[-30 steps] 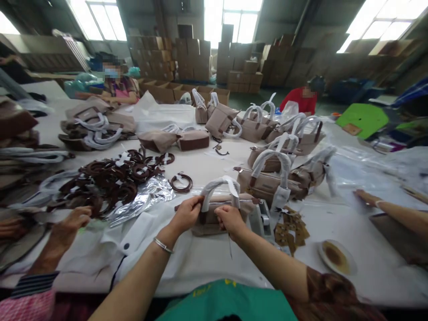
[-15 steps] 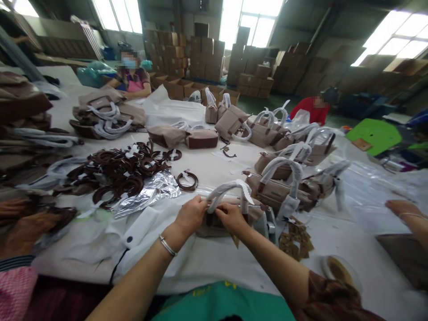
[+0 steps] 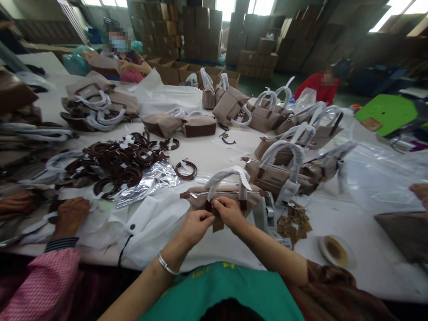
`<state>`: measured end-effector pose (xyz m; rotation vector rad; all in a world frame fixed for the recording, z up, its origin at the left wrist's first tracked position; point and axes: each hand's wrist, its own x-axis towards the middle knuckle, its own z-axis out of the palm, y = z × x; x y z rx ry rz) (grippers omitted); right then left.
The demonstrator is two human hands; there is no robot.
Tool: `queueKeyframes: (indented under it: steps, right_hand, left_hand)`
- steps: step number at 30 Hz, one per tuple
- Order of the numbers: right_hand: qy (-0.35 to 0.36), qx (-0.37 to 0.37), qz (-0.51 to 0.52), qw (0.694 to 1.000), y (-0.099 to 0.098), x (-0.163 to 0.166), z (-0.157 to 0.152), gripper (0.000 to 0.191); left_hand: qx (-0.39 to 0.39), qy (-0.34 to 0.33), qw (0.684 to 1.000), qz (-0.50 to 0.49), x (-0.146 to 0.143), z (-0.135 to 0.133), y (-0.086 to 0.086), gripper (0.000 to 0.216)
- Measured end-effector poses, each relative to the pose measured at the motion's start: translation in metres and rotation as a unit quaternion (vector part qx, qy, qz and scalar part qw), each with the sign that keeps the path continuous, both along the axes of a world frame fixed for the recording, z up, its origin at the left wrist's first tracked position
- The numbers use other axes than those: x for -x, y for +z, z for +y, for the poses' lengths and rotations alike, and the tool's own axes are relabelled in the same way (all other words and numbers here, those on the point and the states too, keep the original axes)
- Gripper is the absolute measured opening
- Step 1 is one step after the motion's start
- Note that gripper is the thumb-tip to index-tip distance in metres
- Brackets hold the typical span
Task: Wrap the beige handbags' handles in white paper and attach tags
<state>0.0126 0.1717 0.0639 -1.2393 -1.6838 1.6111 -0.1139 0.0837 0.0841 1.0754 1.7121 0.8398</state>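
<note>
Dropped from the handle to a brown tag: left hand and right hand, both pinching it. Soft, light bag; best gripped by handle.

I see a taupe handbag with white-wrapped handles and a brown tag near the white table's front edge. Dark brown straps lie on silver foil towards the left edge. A co-worker's sleeve is pink check with a striped cuff.
</note>
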Motion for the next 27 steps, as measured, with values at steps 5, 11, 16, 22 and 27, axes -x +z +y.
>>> queueKeyframes:
  steps: [5,11,16,22,27]
  right_hand:
    - [0.000,0.051,0.044,0.998,-0.002,-0.014,-0.003,0.030]
    - [0.022,-0.055,0.046,0.997,-0.012,-0.031,-0.007,0.034]
    - [0.069,-0.258,-0.054,0.962,-0.002,-0.027,0.000,0.010]
    - [0.066,-0.320,-0.028,0.945,0.009,-0.017,0.011,0.019]
    - [0.045,-0.078,0.093,0.992,0.009,-0.007,0.008,0.018]
  left_hand:
    - [-0.008,0.028,0.998,0.048,-0.003,0.004,0.001,0.023]
    - [-0.023,0.039,0.996,0.075,0.001,0.004,-0.001,0.022]
    - [-0.045,0.023,0.994,0.096,-0.002,0.007,-0.001,0.020]
    - [-0.025,0.016,0.987,0.158,0.000,0.012,-0.004,0.021]
    - [-0.042,0.025,0.981,0.188,0.002,0.010,-0.006,0.020]
